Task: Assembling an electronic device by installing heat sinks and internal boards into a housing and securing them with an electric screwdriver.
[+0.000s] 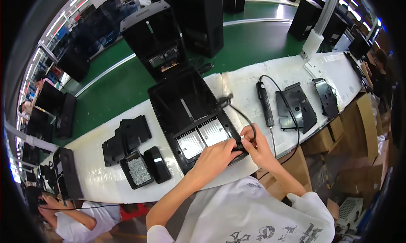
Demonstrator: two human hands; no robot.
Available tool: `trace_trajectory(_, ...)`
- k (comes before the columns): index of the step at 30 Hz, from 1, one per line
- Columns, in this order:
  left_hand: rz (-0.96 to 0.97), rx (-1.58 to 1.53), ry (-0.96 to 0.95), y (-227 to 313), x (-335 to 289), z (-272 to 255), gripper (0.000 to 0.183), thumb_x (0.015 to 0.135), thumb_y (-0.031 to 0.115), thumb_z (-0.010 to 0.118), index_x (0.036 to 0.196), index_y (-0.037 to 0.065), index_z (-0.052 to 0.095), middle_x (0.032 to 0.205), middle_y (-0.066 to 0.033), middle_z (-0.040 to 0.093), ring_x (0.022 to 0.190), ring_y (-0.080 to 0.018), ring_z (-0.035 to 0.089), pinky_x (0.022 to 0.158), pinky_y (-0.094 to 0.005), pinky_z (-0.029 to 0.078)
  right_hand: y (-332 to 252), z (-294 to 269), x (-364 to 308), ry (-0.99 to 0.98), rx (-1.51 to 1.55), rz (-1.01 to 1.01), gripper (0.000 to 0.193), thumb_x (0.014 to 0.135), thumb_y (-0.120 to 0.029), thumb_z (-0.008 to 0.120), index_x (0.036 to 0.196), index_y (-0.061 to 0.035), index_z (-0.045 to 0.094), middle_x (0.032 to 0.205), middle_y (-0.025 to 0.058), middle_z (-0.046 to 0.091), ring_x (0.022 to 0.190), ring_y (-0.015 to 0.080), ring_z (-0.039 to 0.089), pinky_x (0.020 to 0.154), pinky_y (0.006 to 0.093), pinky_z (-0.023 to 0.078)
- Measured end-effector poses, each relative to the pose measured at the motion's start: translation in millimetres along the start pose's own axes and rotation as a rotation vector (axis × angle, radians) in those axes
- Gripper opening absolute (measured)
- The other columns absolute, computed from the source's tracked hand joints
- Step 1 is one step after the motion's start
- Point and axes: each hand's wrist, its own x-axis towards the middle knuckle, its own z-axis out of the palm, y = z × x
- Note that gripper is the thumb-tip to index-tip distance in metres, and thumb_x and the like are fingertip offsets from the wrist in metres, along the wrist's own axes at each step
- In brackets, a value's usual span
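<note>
A tall black equipment housing (pixel 175 101) lies on the white-covered bench in front of me, silver finned heat sinks (pixel 203 137) exposed in its near part. My left hand (pixel 218 158) reaches over the near right corner of the housing, its fingers closed on a small dark part I cannot make out. Close beside it, my right hand (pixel 259 150) pinches a black cable (pixel 244 114). This cable loops up to a dark plug end (pixel 225 101) by the housing's right side. The fingertips of both hands almost meet.
Right of the housing lie a corded electric screwdriver (pixel 264 101) and black plates (pixel 296 107). To the left are a tray of screws (pixel 138 171), an empty-looking black tray (pixel 157 164) and black panels (pixel 127 139). Upright black housings (pixel 198 23) stand on the green conveyor (pixel 122 86). Cardboard boxes (pixel 355 137) stand right.
</note>
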Motion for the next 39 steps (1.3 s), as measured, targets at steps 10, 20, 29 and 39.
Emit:
trace_trajectory(10,0.01,0.006,-0.011,-3.0,16.7,0.0,0.018,0.088,0.015,0.067,0.087,0.002,0.054,0.072,-0.0129,0.06,0.062,-0.0339,0.058,0.053,-0.0411,0.045,18.3,-1.6,4.2,0.048,0.049,0.11,0.016,0.093,0.0,0.052,0.108,-0.0011,0.052,0.068,-0.0017,0.031,0.06,0.0072,0.029,0.052,0.0239,0.026)
trace_trajectory(20,-0.054,-0.052,-0.054,-7.2,21.8,4.8,0.019,0.088,0.016,0.067,0.085,0.002,0.054,0.071,-0.0116,0.06,0.062,-0.0324,0.059,0.054,-0.0419,0.047,28.8,-7.1,3.4,-0.013,0.137,0.181,0.013,0.095,-0.001,0.049,0.108,-0.0004,0.053,0.073,-0.0018,0.044,0.066,0.005,0.04,0.057,0.0218,0.032)
trace_trajectory(29,-0.053,-0.027,-0.093,-10.6,27.8,6.5,0.019,0.088,0.017,0.067,0.085,0.003,0.053,0.07,-0.011,0.06,0.064,-0.0324,0.061,0.054,-0.0425,0.047,69.6,14.8,-4.4,0.303,0.325,-0.091,0.013,0.091,0.001,0.047,0.103,-0.0021,0.047,0.091,0.0056,0.048,0.072,0.0068,0.04,0.063,0.0211,0.032)
trace_trajectory(39,-0.068,-0.035,-0.076,-18.0,15.8,15.4,0.02,0.09,0.022,0.064,0.084,0.004,0.058,0.074,-0.0094,0.062,0.071,-0.0336,0.063,0.061,-0.042,0.05,69.2,21.5,2.1,0.351,0.589,0.02,0.018,0.082,-0.008,0.056,0.092,-0.0087,0.041,0.072,-0.0013,0.035,0.069,0.0074,0.035,0.063,0.0228,0.027)
